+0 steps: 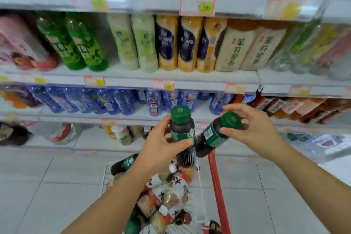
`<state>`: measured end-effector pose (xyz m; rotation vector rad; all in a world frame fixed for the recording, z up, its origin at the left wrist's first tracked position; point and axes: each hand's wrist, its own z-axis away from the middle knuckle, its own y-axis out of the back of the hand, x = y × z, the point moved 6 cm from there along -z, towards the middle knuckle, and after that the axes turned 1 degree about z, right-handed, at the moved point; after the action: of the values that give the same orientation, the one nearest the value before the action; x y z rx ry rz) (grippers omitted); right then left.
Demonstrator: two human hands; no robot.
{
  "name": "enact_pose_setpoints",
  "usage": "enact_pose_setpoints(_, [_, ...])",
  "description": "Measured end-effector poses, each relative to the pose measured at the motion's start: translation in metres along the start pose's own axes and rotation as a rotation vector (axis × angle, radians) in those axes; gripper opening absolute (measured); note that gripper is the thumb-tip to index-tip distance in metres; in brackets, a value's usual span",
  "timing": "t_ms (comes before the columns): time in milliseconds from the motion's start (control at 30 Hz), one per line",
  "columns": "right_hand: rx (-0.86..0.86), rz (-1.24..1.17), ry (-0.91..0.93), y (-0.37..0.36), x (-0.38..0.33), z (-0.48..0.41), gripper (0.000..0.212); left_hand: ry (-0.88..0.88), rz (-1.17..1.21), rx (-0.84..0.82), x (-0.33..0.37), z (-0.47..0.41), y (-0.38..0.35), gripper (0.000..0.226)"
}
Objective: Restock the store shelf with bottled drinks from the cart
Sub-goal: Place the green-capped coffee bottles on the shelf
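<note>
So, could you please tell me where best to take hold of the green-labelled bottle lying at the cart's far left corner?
Probably around its labelled middle, coming from above with fingers across its width: the bottle lies on its side atop the cart's pile, body exposed, and its far end is hidden behind the left forearm.
</note>
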<state>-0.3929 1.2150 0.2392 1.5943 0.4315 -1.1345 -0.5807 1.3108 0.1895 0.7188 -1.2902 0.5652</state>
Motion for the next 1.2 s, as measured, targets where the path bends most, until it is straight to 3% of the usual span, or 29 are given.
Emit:
enact_pose_setpoints(267, [0.464, 0.003, 0.359, 0.135, -0.144, -0.006, 0.041, -0.456, -0.133, 0.017, 0.196, -0.046, 0.002, 0.062])
enact_pose_setpoints(500, [0.810, 0.119, 0.514, 0.224, -0.191, -0.020, 0.042, -0.784, -0.250, 0.079, 0.304, -0.071, -0.024, 0.068])
enact_pose_setpoints(833, [0.757, 0.250, 0.480, 0.266, -0.172, -0.122, 0.046, -0.737, -0.209, 0.139, 0.322, -0.120, -0.066, 0.065])
enact_pose_setpoints(1000, [0.692, 0.092, 0.420, 0.278, -0.173, -0.173, 0.049, -0.706, -0.148, 0.183, 0.326, -0.133, -0.066, 0.061])
enact_pose_setpoints(1200, [0.467, -0.060, 0.280, 0.269, -0.157, -0.213, 0.049, -0.683, -0.167, 0.234, 0.332, -0.139, -0.066, 0.062])
